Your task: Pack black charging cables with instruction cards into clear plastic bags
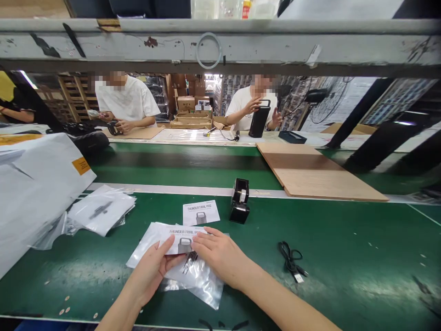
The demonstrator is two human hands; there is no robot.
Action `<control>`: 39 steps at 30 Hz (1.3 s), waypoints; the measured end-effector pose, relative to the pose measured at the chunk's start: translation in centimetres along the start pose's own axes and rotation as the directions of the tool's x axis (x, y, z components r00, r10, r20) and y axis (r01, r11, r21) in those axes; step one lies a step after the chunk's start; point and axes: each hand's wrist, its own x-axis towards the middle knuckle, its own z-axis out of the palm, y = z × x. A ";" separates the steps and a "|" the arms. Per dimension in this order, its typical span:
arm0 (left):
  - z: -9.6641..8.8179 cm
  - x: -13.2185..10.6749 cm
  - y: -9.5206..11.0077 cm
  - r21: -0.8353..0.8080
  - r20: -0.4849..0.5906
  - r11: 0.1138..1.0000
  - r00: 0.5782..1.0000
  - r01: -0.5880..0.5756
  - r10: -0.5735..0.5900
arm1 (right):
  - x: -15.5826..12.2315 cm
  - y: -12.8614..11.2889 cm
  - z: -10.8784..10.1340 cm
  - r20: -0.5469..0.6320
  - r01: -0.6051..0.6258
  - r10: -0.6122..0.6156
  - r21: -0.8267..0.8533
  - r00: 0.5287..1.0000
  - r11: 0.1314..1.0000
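Both my hands rest on a clear plastic bag (201,281) lying on the green table. A white booklet (179,238) printed "THUNDERTRAIL PRO" sits in or on the bag's upper end. My left hand (151,271) grips the bag's left edge, thumb on the booklet. My right hand (220,255) lies flat on the bag with fingers stretched out, pressing it down. A small dark barred item (189,262) shows through the plastic between my hands.
A second booklet (200,212) and a black tape dispenser (240,201) lie just beyond. A coiled black cable (292,260) is to the right, a stack of clear bags (101,210) and a large white bag (31,188) to the left. Two people work across the belt.
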 end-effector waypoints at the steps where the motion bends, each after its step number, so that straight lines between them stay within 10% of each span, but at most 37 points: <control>1: 0.2 0.1 0.1 0.015 0.003 1.000 1.000 -0.026 0.026 | -0.7 -0.4 0.1 -0.099 -0.071 0.084 0.129 0.992 0.989; 3: 0.8 0.1 0.0 0.067 0.024 0.996 0.999 -0.050 0.049 | -2.1 -0.7 0.1 -0.187 -0.317 0.445 0.473 0.876 0.822; 5: 1.5 0.1 -0.4 0.116 0.069 0.993 0.997 -0.030 0.022 | -3.3 -0.5 -0.1 0.027 -0.474 0.692 0.748 0.721 0.465; 7: 2.2 0.2 -1.0 0.153 0.118 0.988 0.993 -0.024 0.005 | -4.4 0.0 -0.5 0.264 -0.499 0.674 0.848 0.690 0.178; 9: 2.5 0.5 -1.6 0.214 0.141 0.973 0.988 -0.089 0.059 | -5.7 0.6 -0.9 0.338 -0.499 0.650 0.863 0.681 0.073; 17: 0.4 2.4 -1.9 0.693 0.078 0.661 0.942 -0.288 0.328 | -10.7 1.9 -1.0 0.286 -0.552 0.847 0.834 0.448 0.010; 24: 2.9 2.1 -3.5 0.941 0.067 0.261 0.873 -0.216 0.483 | -11.2 2.3 -0.6 0.313 -0.559 0.817 0.829 0.485 0.014; 39: 2.5 1.3 -3.7 0.962 0.175 0.125 0.900 -0.243 0.400 | -9.3 -0.4 1.2 0.277 -0.444 0.836 0.895 0.474 -0.045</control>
